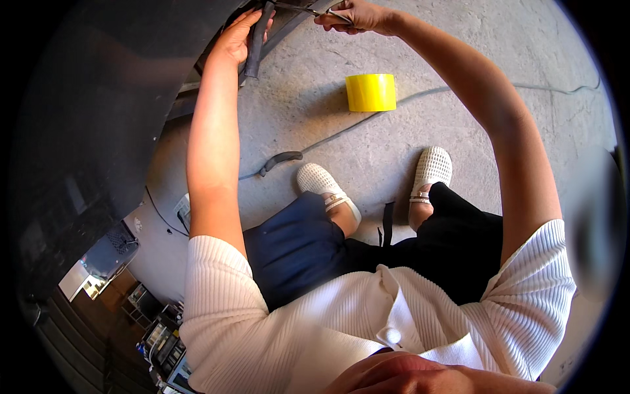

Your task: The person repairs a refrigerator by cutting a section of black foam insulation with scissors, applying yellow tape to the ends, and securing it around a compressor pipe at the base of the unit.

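Near the top edge, my left hand (236,38) is closed round a black foam tube (256,49), with fingers showing on both sides of it. The tube hangs down beside a dark frame, and its upper end runs out of view. To its right, my right hand (362,18) grips scissors (340,18) by their handle loops. Their blades point left, reaching the upper part of the tube. Whether the blades are apart there is too small to tell. On the floor below my right hand lies a roll of yellow tape (371,92).
A large dark panel (85,131) fills the left side. Across the concrete floor (315,85) runs a thin grey cable (426,94), with a short curved black tube piece (281,161) on it. My feet in cream shoes (433,167) are close by. Boxes and equipment (164,345) stand at lower left.
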`<state>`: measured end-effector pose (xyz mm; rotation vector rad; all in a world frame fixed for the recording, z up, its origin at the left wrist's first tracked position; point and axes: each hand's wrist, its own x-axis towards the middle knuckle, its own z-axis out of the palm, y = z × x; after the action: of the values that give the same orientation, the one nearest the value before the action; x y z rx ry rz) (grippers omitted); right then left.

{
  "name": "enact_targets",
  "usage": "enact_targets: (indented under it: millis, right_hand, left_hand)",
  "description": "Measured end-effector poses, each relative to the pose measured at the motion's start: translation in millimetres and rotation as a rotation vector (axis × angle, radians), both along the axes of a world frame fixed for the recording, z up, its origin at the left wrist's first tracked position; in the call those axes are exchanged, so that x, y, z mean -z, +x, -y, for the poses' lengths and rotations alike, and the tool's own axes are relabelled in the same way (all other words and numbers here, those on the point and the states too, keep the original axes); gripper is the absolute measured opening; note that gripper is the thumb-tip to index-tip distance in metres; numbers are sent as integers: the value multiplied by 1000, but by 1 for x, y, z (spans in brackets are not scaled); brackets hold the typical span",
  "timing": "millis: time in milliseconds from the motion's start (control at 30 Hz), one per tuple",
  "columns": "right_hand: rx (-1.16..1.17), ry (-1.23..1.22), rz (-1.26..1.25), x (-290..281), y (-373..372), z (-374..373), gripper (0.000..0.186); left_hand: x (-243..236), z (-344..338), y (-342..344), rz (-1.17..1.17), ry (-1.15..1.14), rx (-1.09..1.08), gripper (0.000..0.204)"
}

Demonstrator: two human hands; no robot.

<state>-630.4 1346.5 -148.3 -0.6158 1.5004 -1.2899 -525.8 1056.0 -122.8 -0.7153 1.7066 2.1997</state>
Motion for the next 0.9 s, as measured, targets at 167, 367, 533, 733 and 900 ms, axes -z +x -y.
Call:
enact_targets:
  millis: [167,367,533,733,900]
  right_hand:
    - [-70,96,48,-22,-4,9,44]
    - [-31,67,-32,-17,-6,11,46]
    - [-31,14,-114,-10,-5,5,48]
    - [-131,106,-24,-15,-1,12,49]
    - [-145,160,-505,16,7,-29,64]
  left_hand:
    - [-7,-3,2,8,-56,61,28]
    - [-9,1,2,17,7,52,30]
    - [-12,-1,2,17,37,59,30]
    - [-35,-25,20,59,-125,85,31]
    - [-29,-41,46,158,-263,179,37]
